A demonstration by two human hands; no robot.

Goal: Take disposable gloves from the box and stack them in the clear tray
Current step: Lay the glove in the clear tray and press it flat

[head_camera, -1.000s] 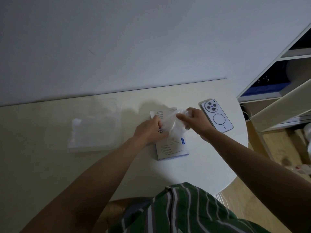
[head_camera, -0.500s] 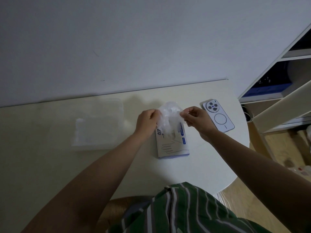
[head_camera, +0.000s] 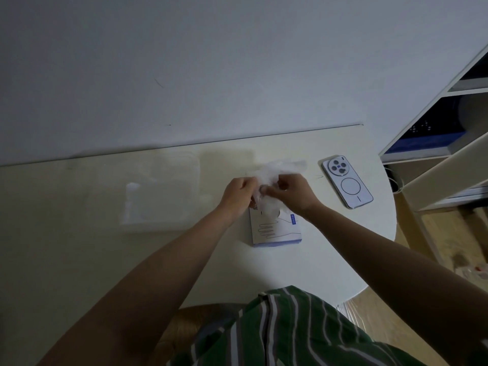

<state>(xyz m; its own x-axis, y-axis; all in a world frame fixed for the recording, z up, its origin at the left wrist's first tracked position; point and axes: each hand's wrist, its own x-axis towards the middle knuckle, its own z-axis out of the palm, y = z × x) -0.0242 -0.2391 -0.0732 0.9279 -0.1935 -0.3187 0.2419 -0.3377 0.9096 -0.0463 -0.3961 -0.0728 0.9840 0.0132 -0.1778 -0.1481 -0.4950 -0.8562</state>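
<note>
A white glove box (head_camera: 276, 231) with a hand outline drawn on top lies flat on the table in front of me. Above its far end, my left hand (head_camera: 239, 195) and my right hand (head_camera: 293, 192) both pinch a crumpled clear disposable glove (head_camera: 274, 171), fingers nearly touching. Part of the glove trails down toward the box opening. The clear tray (head_camera: 161, 194) sits to the left of the box, faint against the table, with a pale folded piece inside near its left side.
A white phone (head_camera: 347, 182) lies face down to the right of the box. The round table edge (head_camera: 390, 233) curves close on the right. A white shelf unit (head_camera: 435, 143) stands beyond it. The wall runs along the table's far edge.
My hands have come together over the box's far end, bunching the glove that was spread between them half a second ago. The glove now bulges above my fingers.
</note>
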